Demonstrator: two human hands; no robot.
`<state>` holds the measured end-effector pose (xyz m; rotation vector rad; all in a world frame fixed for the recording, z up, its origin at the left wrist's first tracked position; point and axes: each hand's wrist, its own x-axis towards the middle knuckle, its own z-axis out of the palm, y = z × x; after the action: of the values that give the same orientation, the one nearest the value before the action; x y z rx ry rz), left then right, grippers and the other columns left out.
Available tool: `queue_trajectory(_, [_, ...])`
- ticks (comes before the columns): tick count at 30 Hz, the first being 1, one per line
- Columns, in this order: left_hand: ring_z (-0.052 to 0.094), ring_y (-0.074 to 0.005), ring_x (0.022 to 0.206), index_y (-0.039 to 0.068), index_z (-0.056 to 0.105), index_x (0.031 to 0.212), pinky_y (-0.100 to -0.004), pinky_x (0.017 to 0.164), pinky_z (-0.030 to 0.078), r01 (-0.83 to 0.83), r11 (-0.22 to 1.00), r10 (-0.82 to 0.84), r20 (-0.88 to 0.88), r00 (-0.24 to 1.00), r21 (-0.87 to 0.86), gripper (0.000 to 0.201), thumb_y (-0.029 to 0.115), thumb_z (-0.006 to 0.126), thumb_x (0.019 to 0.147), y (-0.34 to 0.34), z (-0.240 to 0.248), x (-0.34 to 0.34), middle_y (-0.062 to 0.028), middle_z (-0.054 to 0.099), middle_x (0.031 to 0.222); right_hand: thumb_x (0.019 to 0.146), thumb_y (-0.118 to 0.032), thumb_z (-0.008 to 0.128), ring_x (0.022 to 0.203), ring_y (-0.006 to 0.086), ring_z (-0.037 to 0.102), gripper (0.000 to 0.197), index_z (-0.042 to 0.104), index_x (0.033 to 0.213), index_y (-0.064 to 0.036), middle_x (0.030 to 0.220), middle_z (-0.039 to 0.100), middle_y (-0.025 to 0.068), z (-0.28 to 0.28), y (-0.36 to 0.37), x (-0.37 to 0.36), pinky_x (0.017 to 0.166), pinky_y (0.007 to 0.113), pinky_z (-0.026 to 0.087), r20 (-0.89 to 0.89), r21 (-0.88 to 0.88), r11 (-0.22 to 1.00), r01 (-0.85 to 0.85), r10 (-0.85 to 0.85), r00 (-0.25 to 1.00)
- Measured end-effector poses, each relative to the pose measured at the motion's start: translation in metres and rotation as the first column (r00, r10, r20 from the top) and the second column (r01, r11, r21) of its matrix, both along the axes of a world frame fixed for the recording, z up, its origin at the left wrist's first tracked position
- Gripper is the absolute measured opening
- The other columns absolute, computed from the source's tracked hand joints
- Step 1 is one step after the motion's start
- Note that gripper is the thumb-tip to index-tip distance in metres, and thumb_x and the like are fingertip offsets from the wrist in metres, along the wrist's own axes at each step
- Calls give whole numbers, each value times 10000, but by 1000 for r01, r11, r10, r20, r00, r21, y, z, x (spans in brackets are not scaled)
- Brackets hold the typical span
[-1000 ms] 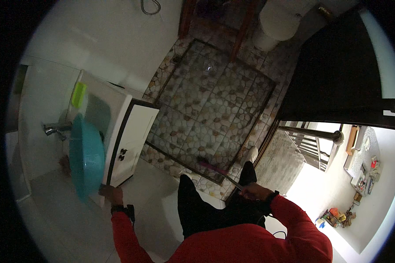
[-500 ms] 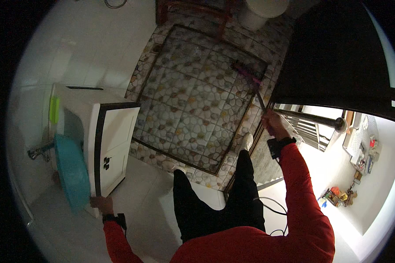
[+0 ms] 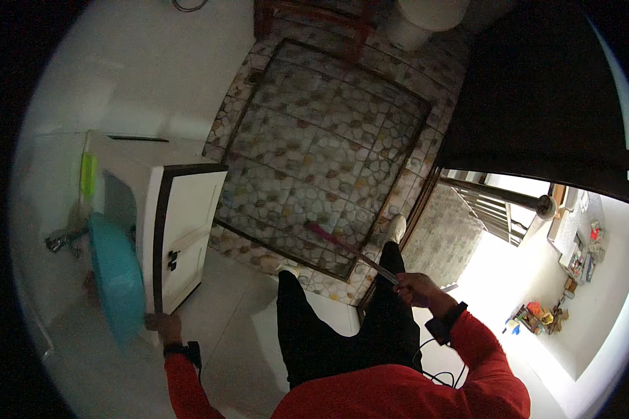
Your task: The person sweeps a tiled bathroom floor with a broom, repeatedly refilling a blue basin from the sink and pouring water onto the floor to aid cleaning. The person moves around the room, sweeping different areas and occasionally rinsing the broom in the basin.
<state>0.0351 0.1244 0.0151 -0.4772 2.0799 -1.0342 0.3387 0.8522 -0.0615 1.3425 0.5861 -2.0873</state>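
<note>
My right hand (image 3: 414, 289) is closed around the handle of a long-handled floor brush (image 3: 374, 262). Its pinkish-purple head, smeared by motion, is over the near part of the pebble-patterned floor (image 3: 307, 153), just ahead of my feet. To the left, my left hand (image 3: 163, 325) grips the near corner of a white washbasin cabinet (image 3: 192, 230) with a dark edge strip; its fingertips are partly hidden. Close to that hand, a teal plastic basin (image 3: 115, 279) leans tilted on the sink, beneath the tap (image 3: 66, 237).
A bright green holder (image 3: 88, 174) is against the wall. At the far end are a white toilet (image 3: 426, 15) and a reddish-brown wooden frame (image 3: 314, 19). A dark door (image 3: 531, 98) and a stair railing (image 3: 496, 202) stand on the right. A black cable (image 3: 437, 373) loops beside my leg.
My right hand has drawn back toward my body, pulling the brush head from the far right of the patterned floor to its near part. My left hand stays at the cabinet corner.
</note>
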Motion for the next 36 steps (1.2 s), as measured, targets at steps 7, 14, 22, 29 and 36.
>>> queue_trajectory(7, [469,-394,1253,-103,432,1366,-478,1053,366,439,890,-296,-572,765,127,690,411,556,924,-82,-31,36,-248,449,1399,949,-163,555,520,144,483,225,501,745,-84,649,514,31,-33,82,-101,458,283,410,-56,153,987,42,-34,998])
queue_trajectory(14, [291,-411,1401,102,74,1563,-520,1142,292,820,-399,639,766,-72,411,930,515,590,908,-19,92,54,-176,191,1576,966,-278,552,502,126,504,219,564,1070,-85,665,554,32,12,23,-80,415,262,388,-20,342,939,-47,58,998])
queue_trajectory(22, [361,-434,1323,62,205,1485,-646,1049,377,711,-557,624,781,18,429,878,507,658,879,35,201,-6,-220,273,1476,884,-128,584,449,137,462,136,559,758,-86,612,519,36,35,-33,-75,389,281,394,-111,283,949,-140,177,978])
queue_trajectory(29, [329,-395,1335,-17,249,1423,-612,1035,403,633,-661,634,751,184,402,736,366,633,926,-2,178,-9,-207,293,1462,929,-235,535,588,141,476,167,490,807,-130,725,506,22,84,-71,-89,499,293,393,-194,186,908,-376,409,892])
queue_trajectory(36, [444,-392,1257,-70,347,1286,-513,987,480,481,-693,641,765,69,537,515,227,573,932,-16,174,-12,-267,423,1346,875,-164,536,410,176,450,163,540,754,-54,630,554,85,47,-92,-80,437,307,407,-146,440,849,-294,390,909])
